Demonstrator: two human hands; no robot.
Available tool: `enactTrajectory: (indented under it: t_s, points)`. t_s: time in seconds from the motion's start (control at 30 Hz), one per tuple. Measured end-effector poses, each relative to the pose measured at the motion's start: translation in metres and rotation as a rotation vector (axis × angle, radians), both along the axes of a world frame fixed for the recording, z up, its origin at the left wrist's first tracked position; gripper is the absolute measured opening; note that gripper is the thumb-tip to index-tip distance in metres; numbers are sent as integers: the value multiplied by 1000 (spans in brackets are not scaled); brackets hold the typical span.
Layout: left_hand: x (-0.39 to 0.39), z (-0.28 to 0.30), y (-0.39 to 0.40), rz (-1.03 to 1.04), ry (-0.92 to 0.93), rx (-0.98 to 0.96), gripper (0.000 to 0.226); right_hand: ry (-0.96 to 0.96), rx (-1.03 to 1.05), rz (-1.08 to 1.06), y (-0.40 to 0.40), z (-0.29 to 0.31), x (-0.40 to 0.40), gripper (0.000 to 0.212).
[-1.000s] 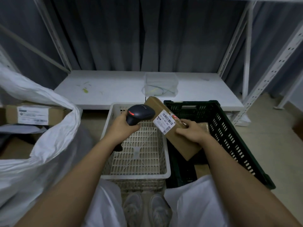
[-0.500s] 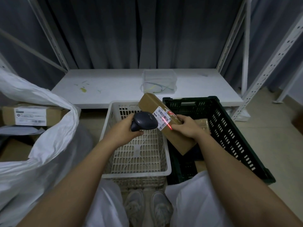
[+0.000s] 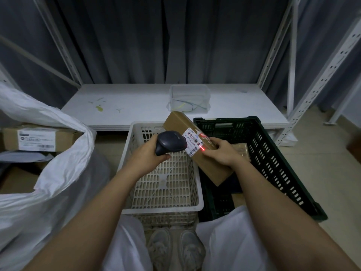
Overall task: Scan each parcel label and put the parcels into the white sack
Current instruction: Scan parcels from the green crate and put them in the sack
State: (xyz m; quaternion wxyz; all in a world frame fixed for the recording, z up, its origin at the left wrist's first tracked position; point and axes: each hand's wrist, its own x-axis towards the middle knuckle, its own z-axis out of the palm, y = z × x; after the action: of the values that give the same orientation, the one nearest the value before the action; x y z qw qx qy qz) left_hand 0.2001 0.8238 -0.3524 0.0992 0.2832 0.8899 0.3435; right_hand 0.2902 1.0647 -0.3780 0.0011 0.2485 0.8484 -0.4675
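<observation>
White sack (image 3: 58, 173) gapes open, well off to the left of my grip, ready for parcels. My right hand (image 3: 222, 151) grasps the brown parcel (image 3: 205, 165), tilted so its label (image 3: 192, 141) faces the scanner (image 3: 170, 142) clenched in my left hand (image 3: 148, 157). A red dot glows beside my thumb. Label words are too small to read.

3 parcels (image 3: 197, 145), 2 crates (image 3: 259, 153)

white label (image 3: 192, 142) on brown parcel (image 3: 197, 145) — barcodes, digits partly legible, "159", "280"
</observation>
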Motion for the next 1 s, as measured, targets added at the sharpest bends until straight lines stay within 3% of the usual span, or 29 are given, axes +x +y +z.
enactTrajectory:
  t_s: [0.33, 0.57, 0.7, 0.87, 1.0]
  points:
    - [0, 0, 0, 20, -19, 58, 61, 48, 1, 1, -7, 8, 0, 66]
    - [25, 36, -17, 248, 58, 471, 38, 378, -140, -49, -62, 49, -2, 61]
    - [52, 78, -58, 379, 139, 646, 39, 553, -192, 26, -121, 100, -4, 60]
    - [82, 125, -148, 559, 273, 807, 36, 629, -85, 202, -210, 168, -8, 51]
    - [101, 146, -234, 754, 354, 832, 36, 592, 217, 386, -286, 205, -18, 53]
